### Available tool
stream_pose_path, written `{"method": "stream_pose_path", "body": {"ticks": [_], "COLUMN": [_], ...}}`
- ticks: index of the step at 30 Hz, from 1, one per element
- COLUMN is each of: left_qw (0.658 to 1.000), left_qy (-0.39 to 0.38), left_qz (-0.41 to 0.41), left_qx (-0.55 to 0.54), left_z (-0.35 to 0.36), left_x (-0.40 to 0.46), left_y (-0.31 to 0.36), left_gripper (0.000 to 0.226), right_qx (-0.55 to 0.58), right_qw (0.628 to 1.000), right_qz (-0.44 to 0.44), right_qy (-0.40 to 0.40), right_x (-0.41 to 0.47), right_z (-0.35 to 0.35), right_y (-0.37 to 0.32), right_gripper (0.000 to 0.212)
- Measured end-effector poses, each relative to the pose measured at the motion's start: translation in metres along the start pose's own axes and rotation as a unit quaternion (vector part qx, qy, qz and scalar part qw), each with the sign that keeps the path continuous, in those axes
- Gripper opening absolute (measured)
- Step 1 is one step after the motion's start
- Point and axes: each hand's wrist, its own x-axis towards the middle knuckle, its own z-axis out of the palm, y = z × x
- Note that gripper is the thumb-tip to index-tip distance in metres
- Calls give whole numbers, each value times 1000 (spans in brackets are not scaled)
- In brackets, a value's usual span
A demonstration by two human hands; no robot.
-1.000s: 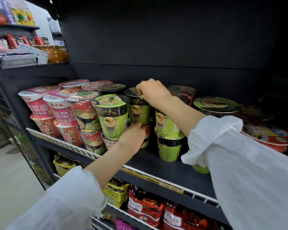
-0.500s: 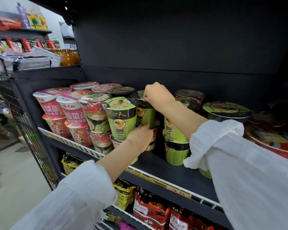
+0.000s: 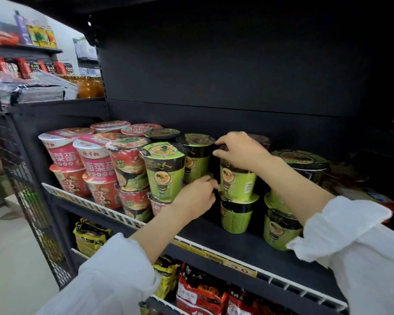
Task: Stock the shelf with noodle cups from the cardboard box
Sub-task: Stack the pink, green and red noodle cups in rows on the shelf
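The right hand (image 3: 241, 150) clamps the upright green cup's (image 3: 237, 184) rim from above; the left hand (image 3: 197, 196) pinches its base from the left.

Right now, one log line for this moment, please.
phase: placing | right hand: grips top of upper green cup | left hand: at its base | shelf: partly stocked

You are standing in a shop aisle: dark metal shelving (image 3: 248, 244) with a white wire front edge and a price strip (image 3: 239, 268) carries stacked noodle cups (image 3: 164, 169), packet noodles (image 3: 200, 292) below, and bottled drinks (image 3: 87, 86) beyond.
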Motion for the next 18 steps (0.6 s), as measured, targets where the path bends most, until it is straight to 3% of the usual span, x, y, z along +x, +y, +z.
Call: {"method": "stream_pose_path", "body": {"ticks": [4, 6, 11, 13, 18], "left_qw": [999, 996, 959, 949, 949], "left_qy": [18, 10, -37, -43, -2], "left_qz": [5, -11, -127, -152, -190], "left_qx": [-40, -88, -252, -274, -252], "left_z": [10, 17, 33, 42, 50], "left_x": [1, 4, 9, 16, 15], "left_y": [2, 0, 15, 24, 32], "left_gripper": [27, 35, 105, 117, 98], "right_qx": [-2, -11, -26, -37, -22], "right_qw": [999, 999, 998, 998, 998], "right_qz": [11, 10, 23, 17, -11], "right_qy": [-37, -48, -55, -56, -62], "right_x": [-11, -15, -23, -23, -23], "right_z": [-3, -1, 0, 1, -2], "right_y": [11, 13, 16, 16, 15], "right_gripper": [52, 54, 56, 56, 56]}}
